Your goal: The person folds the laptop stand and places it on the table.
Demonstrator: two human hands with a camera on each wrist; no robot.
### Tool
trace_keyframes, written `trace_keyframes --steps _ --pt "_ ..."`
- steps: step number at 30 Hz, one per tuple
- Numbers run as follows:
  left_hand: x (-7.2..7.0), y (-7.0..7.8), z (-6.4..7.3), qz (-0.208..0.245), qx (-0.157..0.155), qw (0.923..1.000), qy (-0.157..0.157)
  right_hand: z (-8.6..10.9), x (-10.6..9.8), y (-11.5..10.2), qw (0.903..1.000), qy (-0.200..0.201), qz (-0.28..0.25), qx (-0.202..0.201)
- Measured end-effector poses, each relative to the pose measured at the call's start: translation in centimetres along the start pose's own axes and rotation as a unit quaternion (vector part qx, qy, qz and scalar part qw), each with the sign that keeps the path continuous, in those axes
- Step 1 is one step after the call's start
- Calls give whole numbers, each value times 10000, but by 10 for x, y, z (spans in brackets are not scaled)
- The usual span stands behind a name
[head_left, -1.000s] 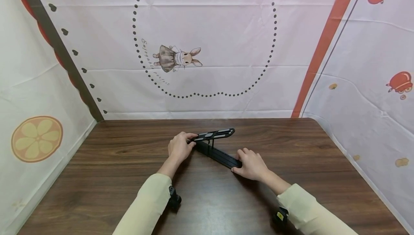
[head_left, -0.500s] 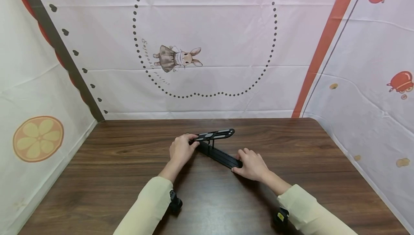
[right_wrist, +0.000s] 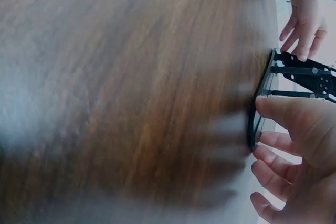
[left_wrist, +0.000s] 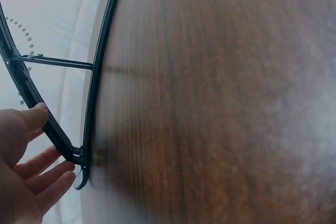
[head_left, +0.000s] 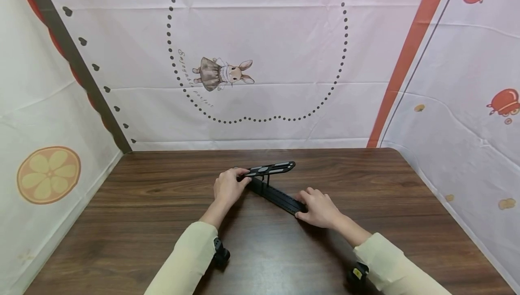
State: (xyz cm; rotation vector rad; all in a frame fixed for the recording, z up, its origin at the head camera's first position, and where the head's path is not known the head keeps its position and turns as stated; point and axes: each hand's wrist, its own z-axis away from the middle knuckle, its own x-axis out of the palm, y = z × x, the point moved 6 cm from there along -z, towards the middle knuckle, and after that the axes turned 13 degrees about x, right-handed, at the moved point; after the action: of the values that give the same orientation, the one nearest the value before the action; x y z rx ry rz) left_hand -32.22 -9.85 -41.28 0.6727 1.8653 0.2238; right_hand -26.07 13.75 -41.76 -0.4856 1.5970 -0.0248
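A black folding laptop stand (head_left: pixel 277 197) stands partly unfolded on the table. Its slotted upper plate (head_left: pixel 280 167) slants up from the hinge end, held off the long base by a thin support. My left hand (head_left: pixel 228 189) pinches the upper plate close to the hinge; in the left wrist view the thumb lies on the plate and the other fingers reach behind it. At the base's near right end, my right hand (head_left: pixel 320 209) grips the bar between thumb and fingers. The right wrist view shows that thumb (right_wrist: pixel 275 109) on the bar's edge.
The dark wood-grain table (head_left: pixel 162 205) extends around the stand. A white printed cloth (head_left: pixel 284 51) hangs behind it, with more cloth at both sides. Small black cameras sit at the left cuff (head_left: pixel 220 253) and the right cuff (head_left: pixel 357 274).
My right hand has shifted slightly to the right at the end of the base. My left hand has edged a little to the right at the hinge end. The stand's opening looks unchanged.
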Motion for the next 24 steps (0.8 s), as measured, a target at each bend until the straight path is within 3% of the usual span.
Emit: trace_keyframes --steps 15,24 --pt "5 -6 -5 336 222 9992 -2 9 -2 -1 9958 -388 -230 -792" --pt "7 -8 -9 624 254 9977 -117 12 2 -6 9925 -353 -201 -1150"
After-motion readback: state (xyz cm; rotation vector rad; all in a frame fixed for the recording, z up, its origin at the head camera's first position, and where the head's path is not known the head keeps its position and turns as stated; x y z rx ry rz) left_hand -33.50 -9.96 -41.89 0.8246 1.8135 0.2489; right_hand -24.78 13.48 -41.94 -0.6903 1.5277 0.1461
